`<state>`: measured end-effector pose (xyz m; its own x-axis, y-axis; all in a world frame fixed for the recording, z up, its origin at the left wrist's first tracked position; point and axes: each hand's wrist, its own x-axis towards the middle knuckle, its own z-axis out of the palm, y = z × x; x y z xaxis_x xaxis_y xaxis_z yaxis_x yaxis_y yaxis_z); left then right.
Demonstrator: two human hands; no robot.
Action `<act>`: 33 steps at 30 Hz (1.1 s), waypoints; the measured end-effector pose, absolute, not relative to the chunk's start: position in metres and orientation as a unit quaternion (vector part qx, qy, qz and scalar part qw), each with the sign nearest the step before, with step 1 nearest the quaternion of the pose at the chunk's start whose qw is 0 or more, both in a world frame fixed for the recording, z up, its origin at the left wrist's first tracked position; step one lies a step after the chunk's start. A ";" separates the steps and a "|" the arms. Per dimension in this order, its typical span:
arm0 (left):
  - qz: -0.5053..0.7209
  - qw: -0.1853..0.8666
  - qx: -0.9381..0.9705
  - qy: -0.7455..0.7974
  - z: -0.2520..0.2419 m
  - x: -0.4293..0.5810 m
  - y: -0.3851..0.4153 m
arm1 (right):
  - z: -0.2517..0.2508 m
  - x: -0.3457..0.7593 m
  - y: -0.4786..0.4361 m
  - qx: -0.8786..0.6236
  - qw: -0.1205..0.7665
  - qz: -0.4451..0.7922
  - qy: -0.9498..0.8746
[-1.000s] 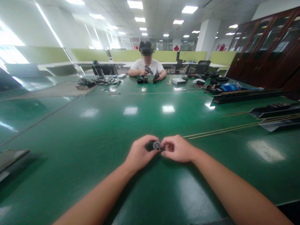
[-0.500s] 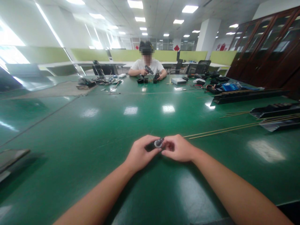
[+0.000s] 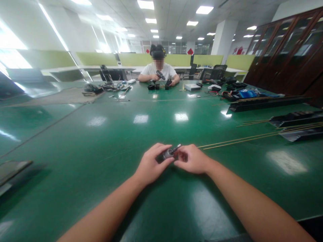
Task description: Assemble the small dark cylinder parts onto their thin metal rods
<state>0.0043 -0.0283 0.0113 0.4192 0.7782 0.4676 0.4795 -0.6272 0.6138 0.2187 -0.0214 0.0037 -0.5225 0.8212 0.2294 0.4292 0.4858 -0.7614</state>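
My left hand (image 3: 151, 164) is closed around a small dark cylindrical part (image 3: 168, 153) with a silver end and a thin shaft sticking out toward the upper right. My right hand (image 3: 191, 159) is curled beside it, its fingertips touching the part's tip. Both hands rest low over the green table (image 3: 101, 144), near its front middle. What the right fingers pinch, if anything, is hidden.
Long thin brass rods (image 3: 239, 138) lie to the right, running to black trays (image 3: 297, 117). A person in a white shirt (image 3: 158, 71) sits at the far side with a power tool among small parts. A dark flat object (image 3: 12, 168) lies at the left edge.
The part has tilted in my left hand: its silver end faced me before, and now its shaft points up and to the right. Both hands have stayed in place.
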 end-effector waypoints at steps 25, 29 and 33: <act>0.389 0.147 0.817 0.399 0.011 -0.001 -0.027 | 0.004 0.218 -0.020 -0.385 0.359 0.275 -0.805; 0.394 0.145 0.818 0.394 0.010 -0.001 -0.027 | 0.004 0.218 -0.020 -0.380 0.361 0.269 -0.808; 0.397 0.142 0.819 0.389 0.011 0.000 -0.028 | 0.004 0.217 -0.020 -0.374 0.362 0.255 -0.815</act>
<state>-0.0004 -0.0279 0.0105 0.3820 0.7501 0.5398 0.5243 -0.6570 0.5418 0.2169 -0.0201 0.0041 -0.4589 0.7938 0.3991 0.4243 0.5904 -0.6866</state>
